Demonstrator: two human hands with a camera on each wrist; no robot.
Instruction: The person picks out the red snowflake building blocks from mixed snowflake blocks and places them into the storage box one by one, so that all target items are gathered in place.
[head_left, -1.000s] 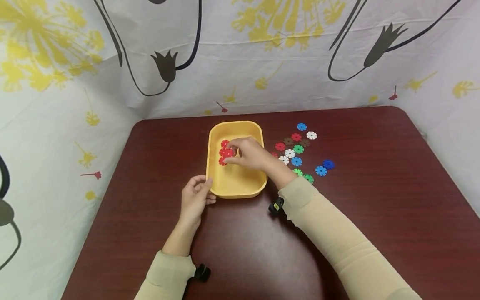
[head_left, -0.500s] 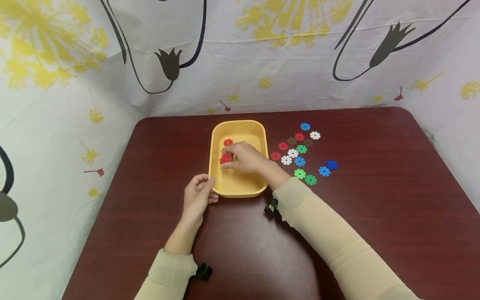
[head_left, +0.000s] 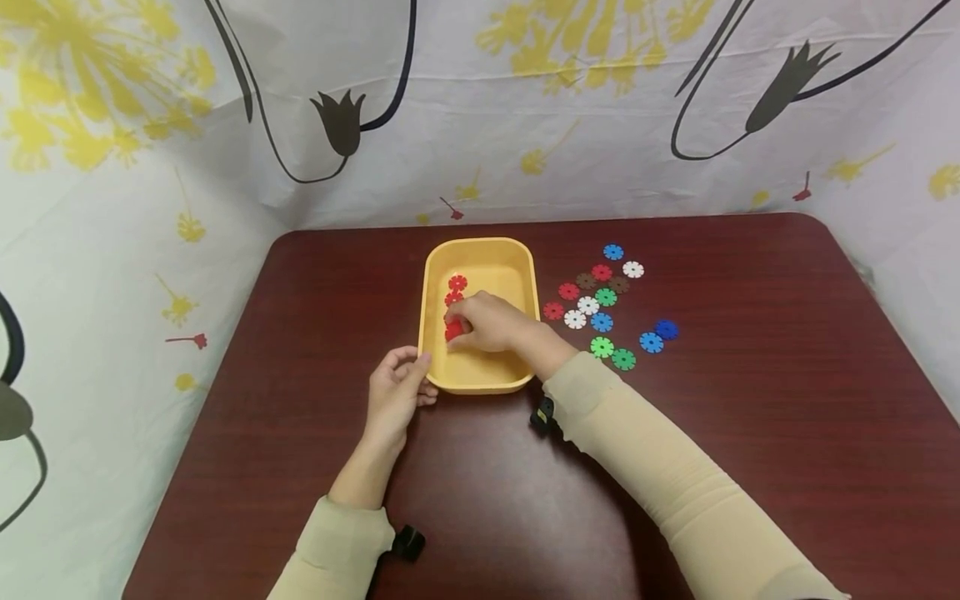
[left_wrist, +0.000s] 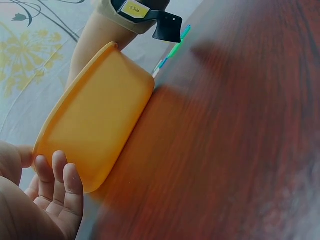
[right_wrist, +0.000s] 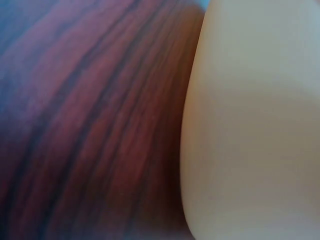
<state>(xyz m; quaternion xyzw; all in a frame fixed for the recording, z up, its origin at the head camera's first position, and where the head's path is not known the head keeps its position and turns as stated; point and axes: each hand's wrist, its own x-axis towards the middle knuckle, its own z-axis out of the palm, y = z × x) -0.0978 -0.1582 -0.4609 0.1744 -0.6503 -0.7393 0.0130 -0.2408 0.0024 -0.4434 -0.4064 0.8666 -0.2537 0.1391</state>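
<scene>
A yellow tray [head_left: 487, 388] stands on the table in the head view. My left hand [head_left: 393, 387] grips its near left corner, thumb on the rim and fingers against the outer wall; the left wrist view shows these fingers [left_wrist: 73, 190] close up. Inside the tray, my right hand [head_left: 491, 323] pinches a red notched disc [head_left: 453, 331] near the left side. Further red discs [head_left: 456, 283] lie in a line beyond it, partly covered by my fingers. In the right wrist view a large blurred pale surface hides the right hand.
Right of the tray, loose notched discs lie spread out: red [head_left: 553, 311], white [head_left: 575, 319], brown [head_left: 618, 285], green [head_left: 623, 359] and blue [head_left: 652, 342]. The dark red wooden table [head_left: 735, 400] meets a patterned cloth [head_left: 600, 158] behind.
My right hand has moved toward the near end of the tray with a red disc, uncovering red discs behind it. My left hand keeps its hold on the corner.
</scene>
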